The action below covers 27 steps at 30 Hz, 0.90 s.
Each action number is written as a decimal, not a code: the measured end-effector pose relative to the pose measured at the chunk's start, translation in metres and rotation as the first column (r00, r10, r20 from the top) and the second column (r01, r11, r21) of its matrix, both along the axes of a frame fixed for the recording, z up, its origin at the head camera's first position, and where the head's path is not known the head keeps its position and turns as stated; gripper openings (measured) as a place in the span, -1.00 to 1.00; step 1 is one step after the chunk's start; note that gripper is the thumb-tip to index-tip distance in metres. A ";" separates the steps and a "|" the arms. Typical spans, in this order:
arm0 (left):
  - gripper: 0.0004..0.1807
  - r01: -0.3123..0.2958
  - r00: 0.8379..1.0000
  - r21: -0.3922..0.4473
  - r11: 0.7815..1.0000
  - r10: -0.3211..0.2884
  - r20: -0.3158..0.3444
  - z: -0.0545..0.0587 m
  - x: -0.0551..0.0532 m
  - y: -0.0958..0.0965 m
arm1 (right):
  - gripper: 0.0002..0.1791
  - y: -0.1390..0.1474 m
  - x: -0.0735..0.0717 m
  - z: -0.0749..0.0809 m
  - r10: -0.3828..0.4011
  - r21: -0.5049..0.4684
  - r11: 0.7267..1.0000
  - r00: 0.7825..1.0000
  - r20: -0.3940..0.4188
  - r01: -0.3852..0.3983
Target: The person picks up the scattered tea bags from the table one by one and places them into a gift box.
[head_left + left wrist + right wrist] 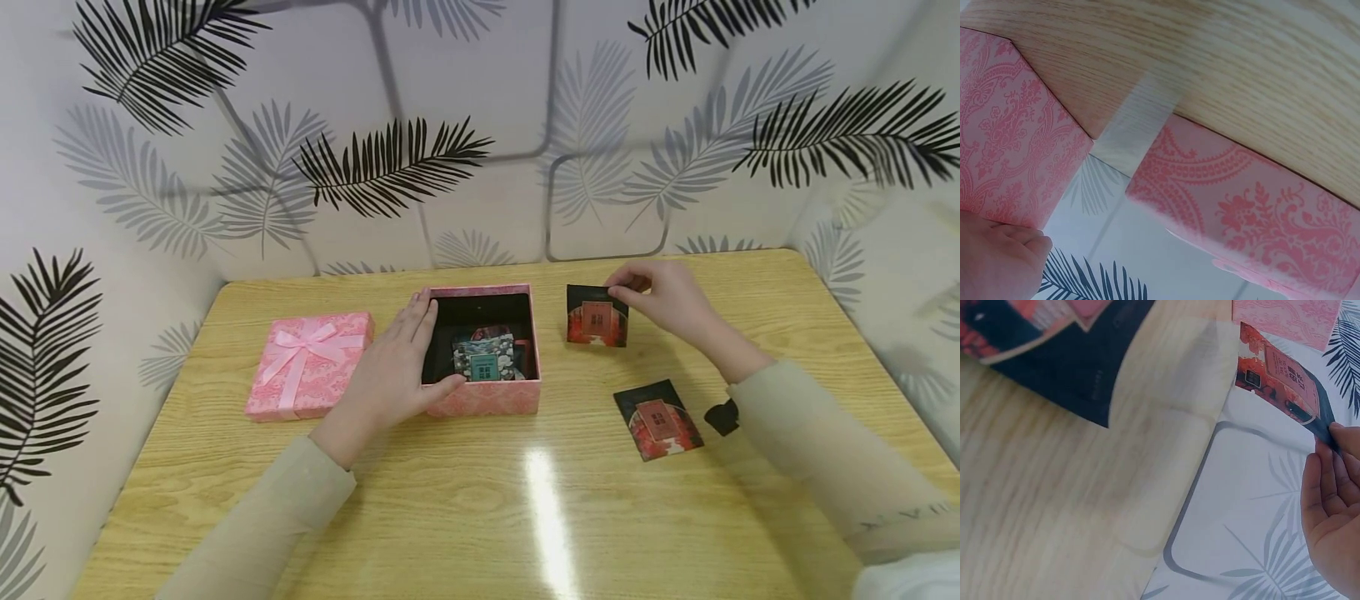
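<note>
My left hand (397,362) rests along the left rim of an open pink patterned box (487,402), fingers extended and thumb at the front corner. Inside the box's black interior lie several tea-bag-like packets; a teal and white floral packet (483,358) is on top. To the right of the box, my right hand (663,304) pinches a black and red packet (597,320) by its upper right corner, between thumb and fingers. In the right wrist view this packet (1282,381) is tilted, its printed label facing the camera.
Left of the box sits its pink lid (307,367) with a ribbon bow. A second black and red packet (660,421) lies flat on the wooden table (450,500), nearer to me. A small black piece (722,417) shows beside the right sleeve. Leaf-patterned wall covering (480,208) rises behind.
</note>
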<state>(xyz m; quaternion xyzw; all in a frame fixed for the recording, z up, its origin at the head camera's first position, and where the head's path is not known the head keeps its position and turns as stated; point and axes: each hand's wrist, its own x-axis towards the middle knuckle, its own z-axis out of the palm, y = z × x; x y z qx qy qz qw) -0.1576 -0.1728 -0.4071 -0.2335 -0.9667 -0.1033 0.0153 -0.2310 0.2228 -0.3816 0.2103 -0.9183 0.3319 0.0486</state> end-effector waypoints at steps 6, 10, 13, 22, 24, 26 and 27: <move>0.26 -0.003 1.000 -0.007 1.000 0.003 0.009 0.000 0.000 0.000 | -0.86 -0.005 -0.005 0.010 -0.022 -0.035 0.999 0.999 -0.048 0.020; 0.20 -0.009 1.000 -0.009 1.000 0.009 0.010 0.001 0.001 0.001 | -0.85 -0.010 -0.009 0.020 -0.032 -0.065 0.998 0.997 -0.064 0.028; 0.19 -0.009 1.000 -0.008 1.000 0.010 0.008 0.002 0.001 0.001 | -0.85 -0.015 -0.011 0.028 -0.041 -0.083 0.996 0.996 -0.074 0.035; 0.19 -0.007 1.000 -0.008 1.000 0.007 0.010 0.003 0.001 0.001 | -0.83 -0.033 -0.018 0.046 -0.058 -0.087 0.995 0.994 -0.088 0.050; 0.19 -0.006 1.000 -0.005 1.000 0.006 0.011 0.003 0.001 0.001 | -0.84 -0.039 -0.019 0.049 -0.060 -0.093 0.994 0.995 -0.079 0.053; 0.19 -0.006 1.000 -0.004 1.000 0.006 0.015 0.003 0.001 0.001 | -0.84 -0.045 -0.020 0.052 -0.046 -0.098 0.994 0.996 -0.083 0.038; 0.19 -0.007 1.000 -0.004 1.000 0.007 0.016 0.003 0.001 0.001 | -0.83 -0.048 -0.020 0.053 -0.038 -0.101 0.994 0.996 -0.086 0.029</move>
